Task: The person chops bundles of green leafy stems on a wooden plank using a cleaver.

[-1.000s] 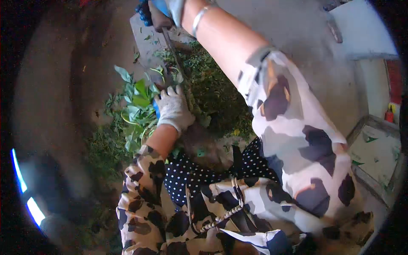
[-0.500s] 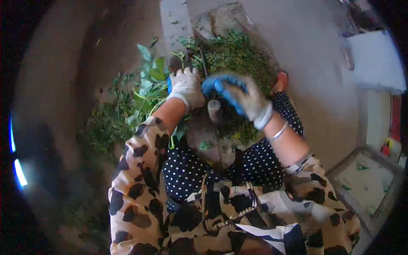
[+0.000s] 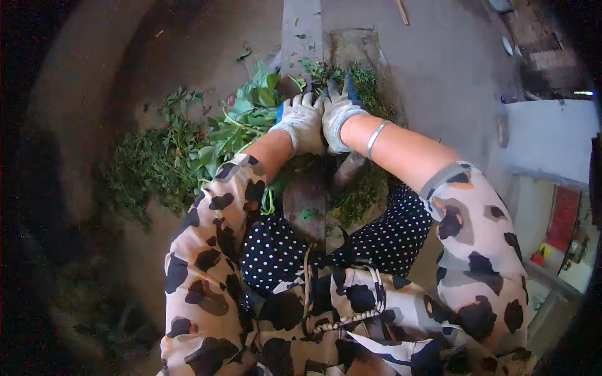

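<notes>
My left hand (image 3: 303,122), in a white glove with blue on its palm side, is closed on leafy green stems (image 3: 244,122) that trail out to its left. Beside it, my right hand (image 3: 340,113), in a matching glove, reaches forward with its fingers apart, touching or nearly touching the left. The palms are turned away, so what lies under them is hidden. Both hands are over a narrow wooden bench (image 3: 304,207) between the knees. Bits of cut greens lie just beyond the fingertips. A short pale cylindrical piece (image 3: 347,170) slants below my right wrist.
A heap of chopped greens (image 3: 370,81) lies right of the bench on a sack-like sheet (image 3: 354,44). More leafy stalks (image 3: 157,150) are spread on the floor at the left. A white box-like surface (image 3: 545,135) stands at the right, with a red item (image 3: 562,219) below it.
My right hand has moved forward and left from a raised, blurred position to lie beside my left hand. The view has shifted, and the pale cylindrical piece now appears tilted.
</notes>
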The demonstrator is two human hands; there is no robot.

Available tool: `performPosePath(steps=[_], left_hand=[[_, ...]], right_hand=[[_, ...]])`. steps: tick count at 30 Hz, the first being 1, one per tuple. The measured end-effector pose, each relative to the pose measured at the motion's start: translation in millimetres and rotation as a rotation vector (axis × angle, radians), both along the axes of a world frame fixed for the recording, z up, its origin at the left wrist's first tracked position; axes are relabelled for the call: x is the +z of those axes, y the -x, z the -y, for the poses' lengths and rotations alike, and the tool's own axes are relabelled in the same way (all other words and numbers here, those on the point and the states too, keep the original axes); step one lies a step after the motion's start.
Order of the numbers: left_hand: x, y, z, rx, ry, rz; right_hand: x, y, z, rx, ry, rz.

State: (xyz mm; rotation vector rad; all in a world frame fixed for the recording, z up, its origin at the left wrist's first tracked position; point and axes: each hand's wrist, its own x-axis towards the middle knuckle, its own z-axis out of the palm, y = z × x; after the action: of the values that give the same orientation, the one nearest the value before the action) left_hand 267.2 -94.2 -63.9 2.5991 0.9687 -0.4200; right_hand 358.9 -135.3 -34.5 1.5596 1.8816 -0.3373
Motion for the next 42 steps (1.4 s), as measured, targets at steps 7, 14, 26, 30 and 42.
performPosePath(steps=[7,14,26,30,42], left_hand=[[23.0,26.3,-13.0,-0.173,0.031,0.007],[10.8,49.5,-3.3,-0.038,-0.014,-0.158],[14.7,73.5,98.4,0.228,-0.081,-0.043],[-36.9,78.3,75.9,0.097,-0.33,0.028],[0.2,44.4,4.9,-0.03,-0.141,-0.18]], right_hand=[[22.2,10.0,-10.8,0.154,0.294,0.275],[-18.7,-4.5,-16.0,0.124,0.305,0.16],[-15.6,-1.1,19.4,0.305,-0.113,-0.43],[-9.3,-0.5,13.3,0.183,-0.084,-0.356],[11.3,22.0,111.0,-0.652,-1.088,-1.664]])
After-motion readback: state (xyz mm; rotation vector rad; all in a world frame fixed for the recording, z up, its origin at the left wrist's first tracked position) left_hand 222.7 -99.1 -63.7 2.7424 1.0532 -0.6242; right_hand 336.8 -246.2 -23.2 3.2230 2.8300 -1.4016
